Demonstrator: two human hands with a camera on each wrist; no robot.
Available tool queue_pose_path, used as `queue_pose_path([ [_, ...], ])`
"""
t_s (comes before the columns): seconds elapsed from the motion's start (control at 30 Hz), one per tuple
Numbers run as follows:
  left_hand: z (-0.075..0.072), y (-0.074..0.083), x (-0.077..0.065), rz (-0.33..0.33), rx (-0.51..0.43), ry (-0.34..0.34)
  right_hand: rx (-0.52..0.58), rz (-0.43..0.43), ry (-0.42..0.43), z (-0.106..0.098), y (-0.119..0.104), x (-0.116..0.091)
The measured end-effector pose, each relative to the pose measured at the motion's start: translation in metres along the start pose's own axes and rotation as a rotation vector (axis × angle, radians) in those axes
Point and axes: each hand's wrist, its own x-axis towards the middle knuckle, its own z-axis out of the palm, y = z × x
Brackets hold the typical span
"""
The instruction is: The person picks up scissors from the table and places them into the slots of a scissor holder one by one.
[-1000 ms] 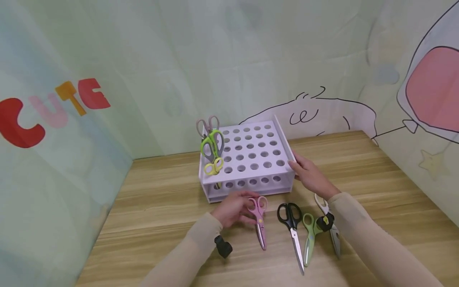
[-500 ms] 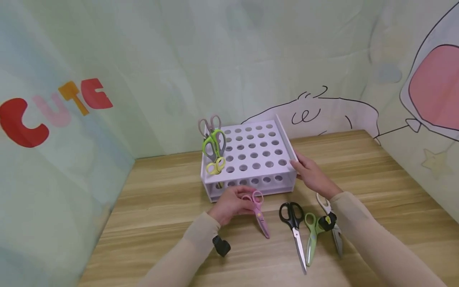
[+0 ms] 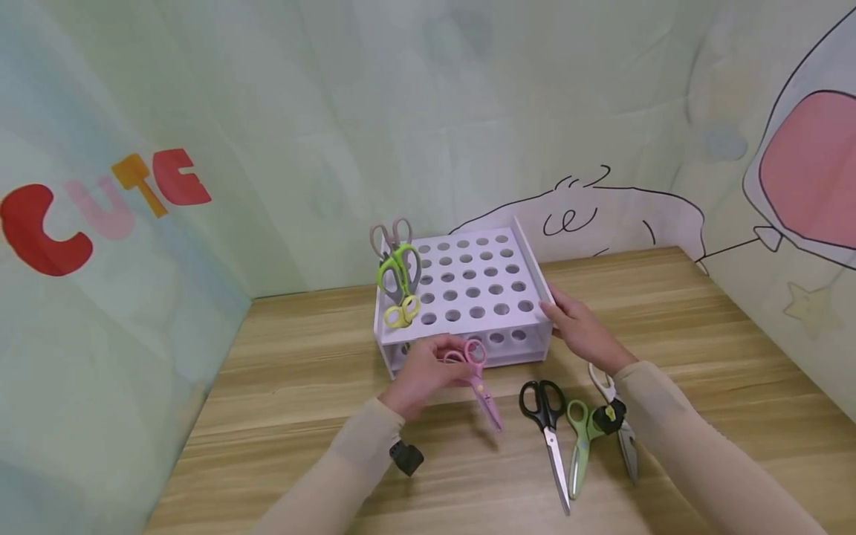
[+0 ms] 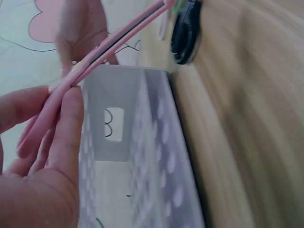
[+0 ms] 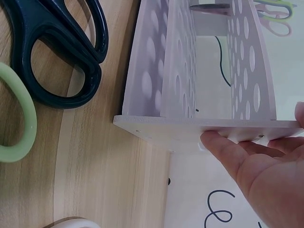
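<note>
My left hand [image 3: 423,371] pinches pink scissors [image 3: 486,401] by the handles, with the blades slanting down to the right. They hang over the table just in front of a white rack [image 3: 533,267] with rows of round holes. In the left wrist view, thumb and fingers press the pink handle [image 4: 40,126] from both sides. My right hand [image 3: 582,327] grips the rack's right side panel [image 5: 180,133], fingers against its outer face and thumb at its edge. Grey-pink scissors [image 3: 395,241], lime green scissors [image 3: 401,266] and small yellow scissors [image 3: 404,307] stand in the left column.
Black scissors [image 3: 550,438], light green scissors [image 3: 580,453] and white-handled scissors [image 3: 627,446] lie on the wooden table [image 3: 301,349], right of centre near my right sleeve. Printed cloth walls [image 3: 321,148] close off the back and sides.
My left hand has lifted the pink scissors off the table and brought them up and slightly left toward the rack, tilting them. The right hand stays on the rack's side.
</note>
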Motion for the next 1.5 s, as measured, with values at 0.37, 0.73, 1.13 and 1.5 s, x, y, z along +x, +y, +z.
queue_pose_path([
  [0.37,-0.02,0.045,0.007,0.089,0.0,0.082,-0.004,-0.006,-0.003,-0.002,-0.001,0.001],
  [0.73,-0.038,0.082,0.02,0.13,0.018,0.217,-0.017,0.017,0.003,-0.003,0.002,-0.001],
  [1.13,-0.035,0.084,0.046,0.272,0.094,0.384,-0.009,0.016,0.009,-0.002,0.005,0.0],
  [1.5,-0.031,0.092,0.062,0.29,0.221,0.405,-0.012,0.013,0.007,-0.002,0.004,0.001],
])
